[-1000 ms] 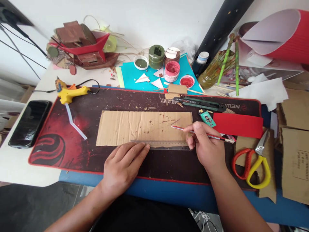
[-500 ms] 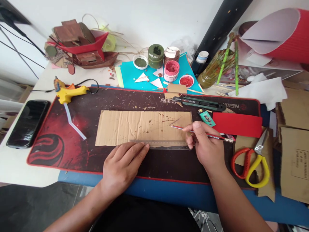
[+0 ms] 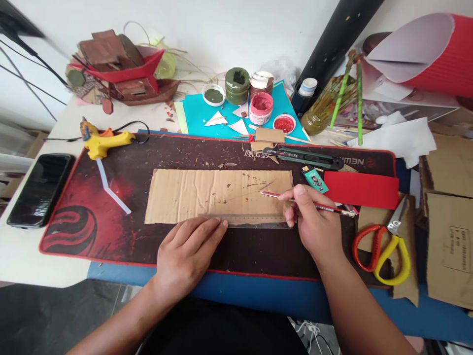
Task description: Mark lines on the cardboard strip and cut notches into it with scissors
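Pencil (image 3: 271,195) in right grip (image 3: 318,224)

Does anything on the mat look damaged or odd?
Yes: the cardboard strip partly under the transparent ruler is wrinkled left of its middle and marked with dark flecks toward the right, so its surface isn't smooth.

And now the cardboard sheet (image 3: 218,195) is lit brightly and evenly, its creases picked out softly, while the markings on the ruler (image 3: 254,220) along its near edge are barely resolved. Behind the cardboard sheet, the wall (image 3: 207,39) is washed nearly white. Over to its left, dull reflections are caught on the phone (image 3: 40,190); to its right, a glint is thrown off the scissors (image 3: 394,226). Down to its left, the floor (image 3: 40,315) is sunk in dimness. Far beyond its upper right, the red roll (image 3: 449,61) is stretched by the wide lens; far upper left, the black plug (image 3: 15,32) is blurred.
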Tool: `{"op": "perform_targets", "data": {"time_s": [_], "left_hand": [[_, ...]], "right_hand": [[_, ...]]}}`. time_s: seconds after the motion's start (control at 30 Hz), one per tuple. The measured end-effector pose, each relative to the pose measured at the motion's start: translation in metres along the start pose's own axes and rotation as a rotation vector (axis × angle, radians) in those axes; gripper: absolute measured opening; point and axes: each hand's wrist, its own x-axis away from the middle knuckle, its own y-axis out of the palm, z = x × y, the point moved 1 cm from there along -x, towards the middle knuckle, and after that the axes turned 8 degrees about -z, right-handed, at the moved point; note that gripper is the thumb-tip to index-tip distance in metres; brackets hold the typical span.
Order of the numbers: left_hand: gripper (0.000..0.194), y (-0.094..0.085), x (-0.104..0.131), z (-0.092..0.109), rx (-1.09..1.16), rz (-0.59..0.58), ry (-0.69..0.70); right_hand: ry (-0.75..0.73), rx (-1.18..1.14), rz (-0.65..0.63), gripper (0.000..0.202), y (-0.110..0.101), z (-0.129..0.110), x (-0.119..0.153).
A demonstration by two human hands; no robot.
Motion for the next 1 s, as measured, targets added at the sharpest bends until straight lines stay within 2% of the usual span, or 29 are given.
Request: {"op": "perform_targets", "data": {"time_s": [1.0], "left_hand": [[0.030,0.0013,0.0001,-0.0003,-0.016,-0.002,-0.008]], "right_hand": [[-0.024,0.001,-0.011,0.044,-0.0002,0.0035,-0.0008]]}}
